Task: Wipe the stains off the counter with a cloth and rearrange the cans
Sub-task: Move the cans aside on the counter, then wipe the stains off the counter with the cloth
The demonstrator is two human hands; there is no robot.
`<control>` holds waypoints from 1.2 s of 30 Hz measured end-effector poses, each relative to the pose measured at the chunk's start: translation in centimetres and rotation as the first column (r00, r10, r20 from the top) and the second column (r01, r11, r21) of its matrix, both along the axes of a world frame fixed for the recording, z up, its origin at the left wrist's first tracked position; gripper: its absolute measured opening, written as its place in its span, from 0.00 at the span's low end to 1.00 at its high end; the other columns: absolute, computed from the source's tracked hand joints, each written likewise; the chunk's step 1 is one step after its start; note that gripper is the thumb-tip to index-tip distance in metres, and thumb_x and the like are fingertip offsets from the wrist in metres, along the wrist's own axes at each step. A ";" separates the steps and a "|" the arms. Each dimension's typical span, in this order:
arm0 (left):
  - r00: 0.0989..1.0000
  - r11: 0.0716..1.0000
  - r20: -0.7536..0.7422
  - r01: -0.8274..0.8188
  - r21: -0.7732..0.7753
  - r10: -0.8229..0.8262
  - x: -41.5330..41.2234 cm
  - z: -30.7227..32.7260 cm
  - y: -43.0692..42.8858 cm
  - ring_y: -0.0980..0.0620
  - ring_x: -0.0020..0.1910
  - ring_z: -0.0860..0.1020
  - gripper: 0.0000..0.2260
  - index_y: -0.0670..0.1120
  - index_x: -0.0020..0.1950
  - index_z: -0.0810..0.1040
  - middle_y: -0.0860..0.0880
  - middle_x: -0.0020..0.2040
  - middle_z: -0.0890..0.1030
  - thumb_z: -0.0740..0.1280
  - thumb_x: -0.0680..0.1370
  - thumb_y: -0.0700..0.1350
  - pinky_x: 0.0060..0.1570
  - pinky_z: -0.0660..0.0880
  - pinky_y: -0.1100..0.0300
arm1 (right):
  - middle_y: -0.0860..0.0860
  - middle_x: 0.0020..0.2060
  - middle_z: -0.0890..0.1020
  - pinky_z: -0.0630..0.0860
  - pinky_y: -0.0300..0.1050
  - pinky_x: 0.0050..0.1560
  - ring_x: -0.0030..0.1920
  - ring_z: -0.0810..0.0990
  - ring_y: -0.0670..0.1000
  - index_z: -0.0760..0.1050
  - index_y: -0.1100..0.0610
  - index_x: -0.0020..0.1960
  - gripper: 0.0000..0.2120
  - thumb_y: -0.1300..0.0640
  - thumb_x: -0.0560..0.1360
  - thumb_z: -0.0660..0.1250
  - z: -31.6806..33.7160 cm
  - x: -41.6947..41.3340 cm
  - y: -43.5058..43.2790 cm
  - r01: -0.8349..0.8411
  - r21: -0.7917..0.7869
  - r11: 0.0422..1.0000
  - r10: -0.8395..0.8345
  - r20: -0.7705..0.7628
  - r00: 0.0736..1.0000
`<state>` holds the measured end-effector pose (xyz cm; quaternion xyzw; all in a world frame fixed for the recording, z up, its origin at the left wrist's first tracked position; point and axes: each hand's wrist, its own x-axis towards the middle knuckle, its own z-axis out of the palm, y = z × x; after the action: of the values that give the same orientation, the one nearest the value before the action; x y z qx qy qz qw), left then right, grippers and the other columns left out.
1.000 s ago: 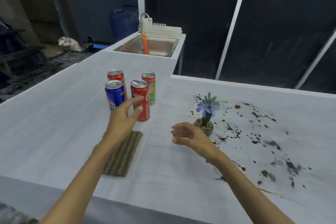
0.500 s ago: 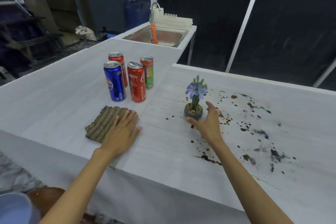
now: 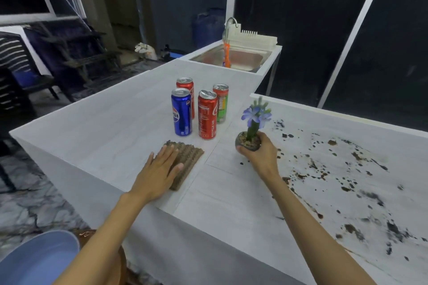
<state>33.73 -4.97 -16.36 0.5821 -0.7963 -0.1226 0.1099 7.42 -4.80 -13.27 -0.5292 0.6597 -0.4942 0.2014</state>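
The soft, limp cloth (image 3: 188,159) was pressed under the flat, straight-fingered left hand (image 3: 157,173); bunching it mid-cloth was judged easiest. The flowerpot (image 3: 248,144) was clasped in the right hand (image 3: 262,156).

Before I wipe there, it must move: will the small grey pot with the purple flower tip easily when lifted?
Probably top-heavy: the purple flower towers over its small grey pot. Likely light: the right hand alone grips it.

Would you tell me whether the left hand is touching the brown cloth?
Touching. The head view shows the left hand lying flat on the brown cloth, fingers spread over it.
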 end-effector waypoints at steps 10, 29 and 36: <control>0.999 0.998 -0.012 0.037 0.051 -0.037 2.1 -0.8 -3.2 0.55 0.77 0.43 0.26 0.48 0.77 0.48 0.51 0.78 0.47 0.46 0.81 0.57 0.75 0.39 0.55 | 0.57 0.60 0.77 0.72 0.45 0.59 0.60 0.75 0.55 0.68 0.61 0.66 0.31 0.56 0.67 0.75 -2.9 7.3 -4.1 -0.051 0.113 0.992 0.051 0.004 0.999; 0.985 0.997 -0.156 0.078 -0.010 -0.079 5.2 -1.9 -3.5 0.57 0.77 0.45 0.22 0.49 0.77 0.52 0.54 0.78 0.52 0.46 0.82 0.51 0.74 0.39 0.58 | 0.56 0.62 0.69 0.72 0.47 0.59 0.59 0.72 0.54 0.71 0.59 0.62 0.16 0.56 0.76 0.59 -3.5 17.7 -0.6 -0.058 0.067 0.996 0.082 -0.463 0.882; 0.994 0.998 -0.090 0.052 -0.039 -0.055 7.8 -2.7 -3.6 0.57 0.77 0.43 0.22 0.48 0.76 0.49 0.54 0.78 0.50 0.45 0.83 0.49 0.74 0.38 0.59 | 0.53 0.77 0.50 0.34 0.55 0.73 0.77 0.44 0.53 0.53 0.48 0.76 0.27 0.42 0.79 0.48 -5.8 20.7 -2.9 -0.089 0.317 0.944 0.264 -0.568 0.780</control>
<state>41.58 -8.60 -19.01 0.5523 -0.8079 -0.1371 0.1533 28.15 -7.69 -19.12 -0.6856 0.6978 -0.1830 0.0977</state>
